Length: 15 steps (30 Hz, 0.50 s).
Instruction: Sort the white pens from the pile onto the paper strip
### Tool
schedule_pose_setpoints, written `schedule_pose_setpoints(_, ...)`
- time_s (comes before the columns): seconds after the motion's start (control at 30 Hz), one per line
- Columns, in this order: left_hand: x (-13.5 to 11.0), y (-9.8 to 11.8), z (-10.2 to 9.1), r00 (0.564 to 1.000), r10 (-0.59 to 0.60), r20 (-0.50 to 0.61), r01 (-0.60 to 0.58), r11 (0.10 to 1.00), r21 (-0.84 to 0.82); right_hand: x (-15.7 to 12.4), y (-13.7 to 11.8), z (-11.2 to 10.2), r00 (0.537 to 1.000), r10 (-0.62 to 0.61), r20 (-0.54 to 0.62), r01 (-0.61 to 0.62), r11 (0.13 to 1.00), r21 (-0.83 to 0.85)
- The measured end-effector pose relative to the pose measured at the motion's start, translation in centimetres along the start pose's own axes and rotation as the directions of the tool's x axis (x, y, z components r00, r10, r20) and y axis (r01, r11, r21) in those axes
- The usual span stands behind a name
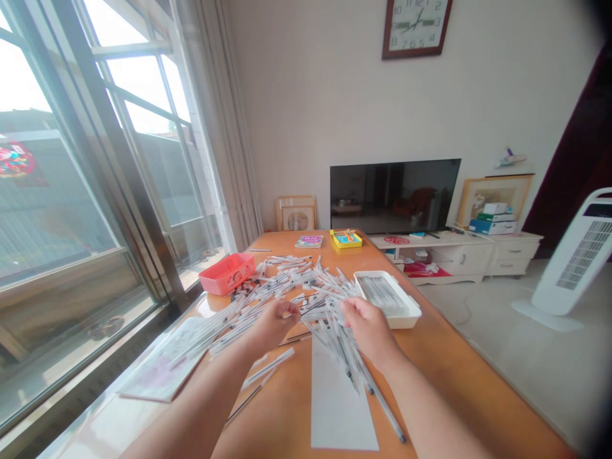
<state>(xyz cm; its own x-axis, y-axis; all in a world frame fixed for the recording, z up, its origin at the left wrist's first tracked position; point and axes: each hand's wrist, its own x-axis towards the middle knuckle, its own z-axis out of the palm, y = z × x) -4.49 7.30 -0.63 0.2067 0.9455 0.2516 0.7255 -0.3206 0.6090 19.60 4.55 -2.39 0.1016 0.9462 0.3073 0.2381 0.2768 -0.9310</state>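
My left hand (277,324) is closed in a pinch over the pile, with a thin dark rod like a pen refill at its fingertips. Across from it, my right hand (368,324) pinches what looks like a clear pen, partly hidden by the fingers. Between and beyond the hands spreads a heap of clear pens (287,280) and pen parts, some with dark tips. More pens (342,350) lie fanned over a white paper strip (342,414) below my right hand. Right of the heap, a white box (406,319) holds a row of pens (382,292).
A red plastic bin (224,280) stands at the table's left edge. Loose pen pieces rest on a booklet (157,376) at left. A yellow box (347,241) and a colourful booklet (309,241) sit at the far end. The table's edge (478,354) runs along the right.
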Motion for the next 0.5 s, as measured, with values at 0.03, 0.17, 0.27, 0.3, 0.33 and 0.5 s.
schedule_pose_setpoints(0.03,-0.3,0.4,0.2,1.0,0.021,0.009,-0.02,0.996,-0.091,-0.1,0.0,0.2,0.998,0.038,0.052,-0.041,0.998,0.053)
schedule_pose_setpoints(0.17,-0.9,1.9,1.0,0.998,0.019,0.053,-0.003,0.957,-0.291,-0.6,-0.3,0.8,0.97,0.158,0.184,-0.202,0.947,0.251)
schedule_pose_setpoints(0.27,-0.9,2.3,1.5,0.993,0.025,0.111,0.015,0.939,-0.345,-0.6,-0.4,1.1,0.967,0.187,0.175,-0.243,0.888,0.39)
schedule_pose_setpoints(0.3,-0.7,2.2,1.6,0.991,0.044,0.126,0.004,0.933,-0.361,-0.5,-0.3,1.2,0.968,0.197,0.156,-0.245,0.873,0.422)
schedule_pose_setpoints(0.33,-0.4,2.0,1.6,0.989,0.067,0.131,-0.015,0.93,-0.368,-0.4,-0.2,1.2,0.97,0.208,0.127,-0.243,0.861,0.448)
schedule_pose_setpoints(0.5,3.2,-0.3,1.2,0.995,0.069,-0.075,-0.064,0.996,0.061,0.3,0.4,0.7,0.962,0.264,-0.061,-0.192,0.824,0.534)
